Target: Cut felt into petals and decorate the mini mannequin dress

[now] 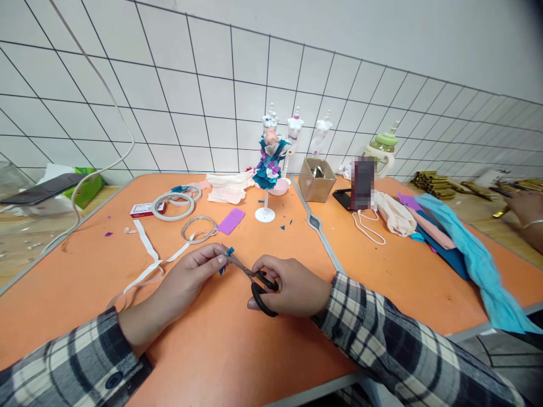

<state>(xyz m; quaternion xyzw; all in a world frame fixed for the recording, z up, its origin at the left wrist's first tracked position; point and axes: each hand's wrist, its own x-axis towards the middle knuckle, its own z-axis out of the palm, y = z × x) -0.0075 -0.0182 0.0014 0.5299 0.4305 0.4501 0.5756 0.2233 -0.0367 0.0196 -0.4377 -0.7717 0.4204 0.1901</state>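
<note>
My right hand (292, 285) grips the black handles of a pair of scissors (241, 267), whose blades point up and left toward my left hand. Between thumb and fingers, my left hand (190, 277) pinches a small piece of dark teal crepe paper (230, 251) at the blade tips. Beyond the hands, a miniature dress form (268, 164) stands upright on a round white base, dressed in ruffled teal paper with purple and peach pieces. A purple paper rectangle (231, 221) lies between it and my left hand.
Tape rolls (173, 206) and a red-and-white box (142, 210) lie at left, near white tape strips (146, 240). A cardboard box (317, 180), phone (363, 183) and bottle (383, 148) stand at the back right. Blue crepe paper (479, 260) hangs over the right edge. Another person's hand (526, 209) is far right.
</note>
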